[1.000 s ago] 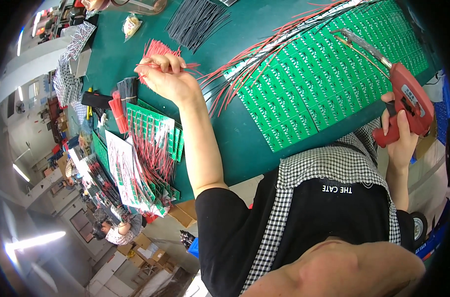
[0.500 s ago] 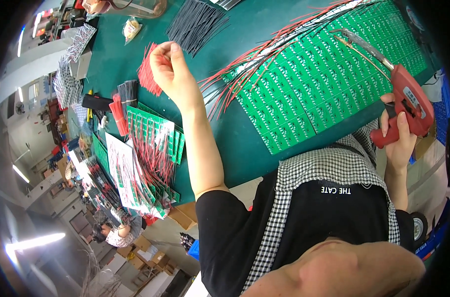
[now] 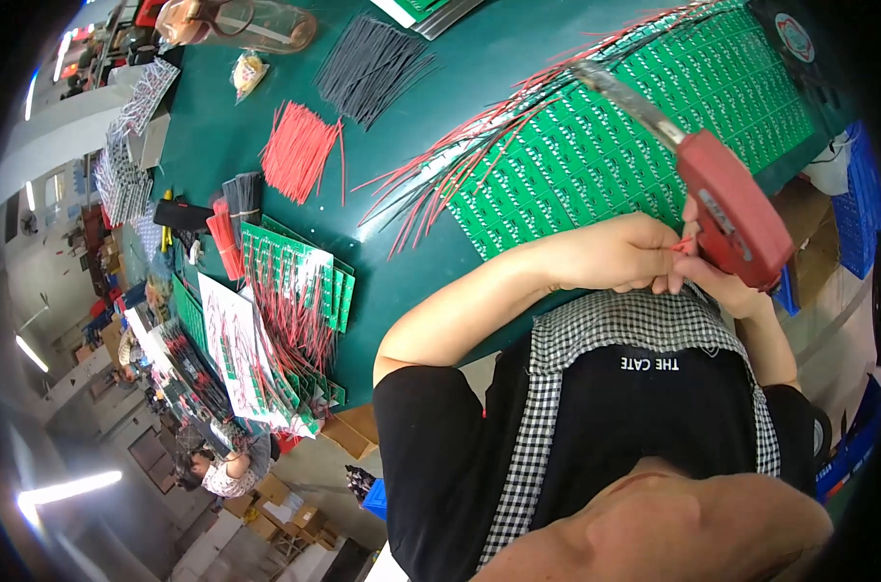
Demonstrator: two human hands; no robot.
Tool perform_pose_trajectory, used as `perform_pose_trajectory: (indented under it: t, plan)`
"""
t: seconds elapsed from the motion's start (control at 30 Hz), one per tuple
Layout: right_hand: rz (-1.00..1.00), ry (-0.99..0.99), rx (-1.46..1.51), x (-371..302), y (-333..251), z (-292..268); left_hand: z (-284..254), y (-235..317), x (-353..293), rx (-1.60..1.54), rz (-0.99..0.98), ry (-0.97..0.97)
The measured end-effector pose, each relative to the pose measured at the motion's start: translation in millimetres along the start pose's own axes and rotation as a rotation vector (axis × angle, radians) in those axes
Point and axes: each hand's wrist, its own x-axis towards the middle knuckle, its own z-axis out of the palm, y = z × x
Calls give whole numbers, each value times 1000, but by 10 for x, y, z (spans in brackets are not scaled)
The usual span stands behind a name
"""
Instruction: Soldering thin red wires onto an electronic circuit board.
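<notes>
My right hand (image 3: 733, 289) is closed on a red soldering gun (image 3: 736, 213), whose long metal tip points up and left over the green circuit board panels (image 3: 605, 160). My left hand (image 3: 634, 250) is closed beside it, close to my body at the panels' near edge. Between the fingertips of both hands a short bit of red wire (image 3: 683, 246) shows; most of it is hidden. Red and black wires (image 3: 460, 155) lie along the far and left edges of the panels. Left of them is a pile of cut red wires (image 3: 302, 152), with black wires (image 3: 372, 70) behind it.
Wired boards (image 3: 290, 267) are stacked at the table's left, next to bundled red wires (image 3: 225, 238) and black wires (image 3: 243, 194). A clear bottle (image 3: 266, 26) and a small wrapped packet (image 3: 248, 75) lie at the far left. Another person (image 3: 229, 468) sits beyond.
My left hand has moved from the red wire pile right and nearer, meeting my right hand. The soldering gun has shifted left. A single red wire now lies beside the pile.
</notes>
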Motion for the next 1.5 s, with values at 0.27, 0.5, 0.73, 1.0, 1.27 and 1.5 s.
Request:
perform_pose_trajectory:
  t: [0.27, 0.5, 0.73, 1.0, 1.27, 1.5]
  plan:
    - [39, -97, -72, 92, 13, -7, -71, -44, 60, -115, -69, -198]
    - [-213, -51, -332, 69, 125, -147, 52, 31, 116, -19, 13, 93]
    - [-65, 44, -32, 75, 130, -128, 23, 26, 123, -23, 123, 285]
    - [-233, 80, -90, 81, 82, -189, 32, 32, 180, -12, 50, 257]
    - [-529, -90, -671, 79, 13, -741, -39, 157, 140, -90, -33, 211]
    - [-495, -21, -714, 61, 109, -727, -182, 278, 44, -25, 27, 295]
